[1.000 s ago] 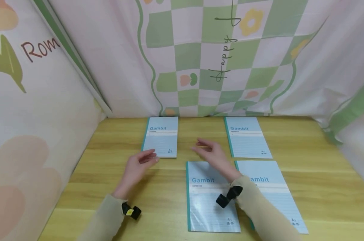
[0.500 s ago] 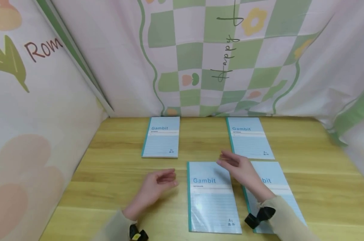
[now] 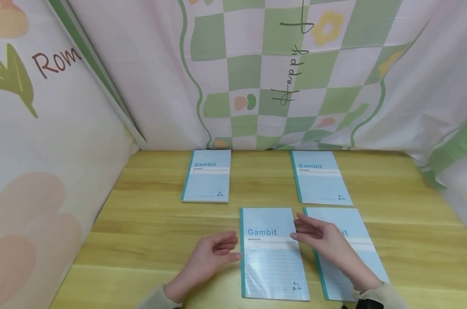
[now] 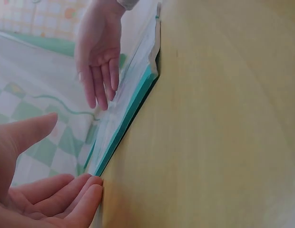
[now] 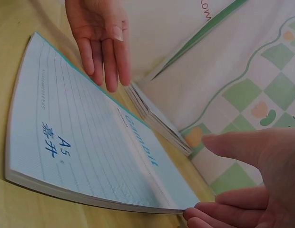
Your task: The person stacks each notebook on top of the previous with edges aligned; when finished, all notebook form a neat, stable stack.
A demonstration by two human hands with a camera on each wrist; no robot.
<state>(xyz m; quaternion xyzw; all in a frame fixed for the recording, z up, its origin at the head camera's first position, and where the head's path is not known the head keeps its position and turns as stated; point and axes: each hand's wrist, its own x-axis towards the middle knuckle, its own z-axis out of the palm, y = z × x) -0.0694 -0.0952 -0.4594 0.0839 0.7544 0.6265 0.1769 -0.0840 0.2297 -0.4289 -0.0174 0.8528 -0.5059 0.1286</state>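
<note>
My left hand [image 3: 212,257] and right hand [image 3: 326,242], both loose and holding nothing, flank the near notebook [image 3: 272,253] on the table [image 3: 148,240] (cover looks slick); squeezing unevenly could skew it into its neighbour [image 3: 353,249].

The right hand [image 3: 326,242] hides part of the near-right notebook [image 3: 353,257] cover.

Both hands [image 3: 210,253] [image 3: 326,242] drew back, now flanking near-centre notebook [image 3: 272,253].
</note>
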